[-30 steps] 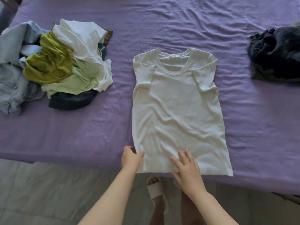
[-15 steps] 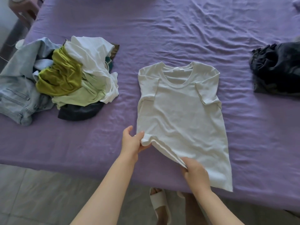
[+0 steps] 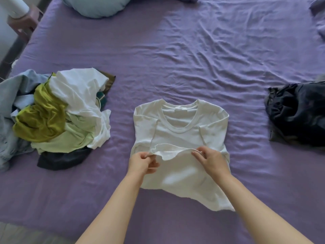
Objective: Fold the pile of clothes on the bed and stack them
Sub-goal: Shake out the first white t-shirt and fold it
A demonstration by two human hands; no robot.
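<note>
At the centre of the frame a white T-shirt (image 3: 179, 131) lay on the purple bed (image 3: 175, 59), its hem lifted toward the chest. The left hand (image 3: 142, 162) and right hand (image 3: 210, 160) each pinched that hem in a closed grip. An unfolded pile of clothes (image 3: 58, 117) sat at middle left, a dark garment (image 3: 297, 111) at middle right.

The bed (image 3: 193, 50) is covered by a wrinkled purple sheet, lit softly and evenly. A pale blue pillow (image 3: 98, 6) is seen at its far edge. A strip of grey floor (image 3: 21, 233) is shown at lower left.
</note>
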